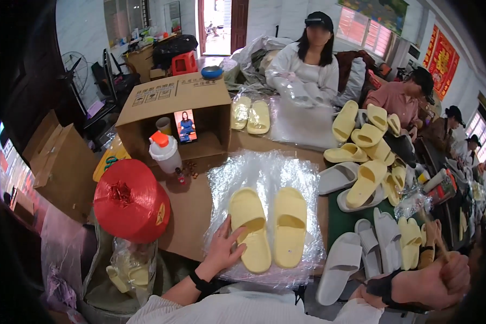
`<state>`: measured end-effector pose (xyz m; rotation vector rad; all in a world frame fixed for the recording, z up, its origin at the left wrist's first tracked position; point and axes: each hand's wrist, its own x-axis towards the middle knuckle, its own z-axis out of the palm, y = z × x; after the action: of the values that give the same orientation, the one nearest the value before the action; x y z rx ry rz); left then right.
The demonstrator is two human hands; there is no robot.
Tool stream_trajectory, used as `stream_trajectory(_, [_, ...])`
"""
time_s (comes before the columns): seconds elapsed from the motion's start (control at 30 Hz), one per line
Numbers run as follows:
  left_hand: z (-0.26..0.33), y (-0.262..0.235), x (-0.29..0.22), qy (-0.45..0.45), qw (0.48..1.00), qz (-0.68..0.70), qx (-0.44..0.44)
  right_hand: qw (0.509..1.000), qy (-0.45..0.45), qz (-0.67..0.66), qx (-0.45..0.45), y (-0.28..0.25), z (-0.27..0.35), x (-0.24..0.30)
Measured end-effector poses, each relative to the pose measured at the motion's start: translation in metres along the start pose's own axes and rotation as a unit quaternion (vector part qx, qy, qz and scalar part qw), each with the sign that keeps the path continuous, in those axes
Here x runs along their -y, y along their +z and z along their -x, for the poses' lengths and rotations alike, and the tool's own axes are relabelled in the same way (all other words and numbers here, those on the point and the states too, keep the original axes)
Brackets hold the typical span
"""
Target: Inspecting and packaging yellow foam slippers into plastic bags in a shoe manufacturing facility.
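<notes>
A pair of pale yellow slippers lies side by side on a stack of clear plastic bags (237, 170) in front of me. My left hand (221, 249) rests with spread fingers on the side of the left slipper (252, 245); the right slipper (290, 229) lies untouched beside it. Over at the right edge, my right hand (448, 278) is closed in a fist beyond the grey slippers (340, 264). A thin brownish streak rises from that fist, too blurred to name.
A big red twine spool (129, 202), a white bottle with an orange cap (166, 154) and an open cardboard box (146, 108) holding a phone (185, 127) stand at left. Yellow slippers (368, 181) are heaped at right. A person (308, 65) sits opposite; others work along the right.
</notes>
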<state>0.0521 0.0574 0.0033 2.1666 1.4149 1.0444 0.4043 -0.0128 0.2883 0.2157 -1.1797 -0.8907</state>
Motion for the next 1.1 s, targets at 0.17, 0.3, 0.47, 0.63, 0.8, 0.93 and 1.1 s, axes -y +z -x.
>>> stream_trajectory(0.17, [-0.001, 0.002, 0.002, 0.010, 1.000, -0.002, -0.001, 0.988, 0.094, -0.074, -0.101, -0.013, -0.006, -0.004])
stream_trajectory(0.3, [0.005, 0.000, 0.002, 0.001, 1.000, 0.004, -0.007, 0.889, 0.418, -0.107, -0.153, -0.019, -0.036, -0.015])
stream_trajectory(0.47, [0.000, 0.003, 0.003, 0.010, 1.000, -0.015, 0.005, 0.944, 0.289, -0.084, -0.136, -0.002, -0.019, -0.016])
stream_trajectory(0.63, [0.006, 0.002, 0.006, -0.001, 1.000, -0.014, -0.005, 0.914, 0.349, -0.071, -0.194, -0.012, -0.014, 0.002])
stream_trajectory(0.8, [-0.003, 0.003, 0.002, 0.009, 1.000, 0.008, 0.002, 0.991, 0.122, 0.038, 0.049, -0.093, 0.006, 0.029])
stream_trajectory(0.93, [0.005, 0.005, 0.009, 0.011, 1.000, -0.010, -0.012, 0.838, 0.135, 0.529, 0.021, -0.026, 0.006, 0.012])
stream_trajectory(1.1, [-0.001, 0.003, 0.005, 0.020, 1.000, 0.002, -0.005, 0.984, 0.147, 0.015, 0.103, -0.001, -0.002, 0.013])
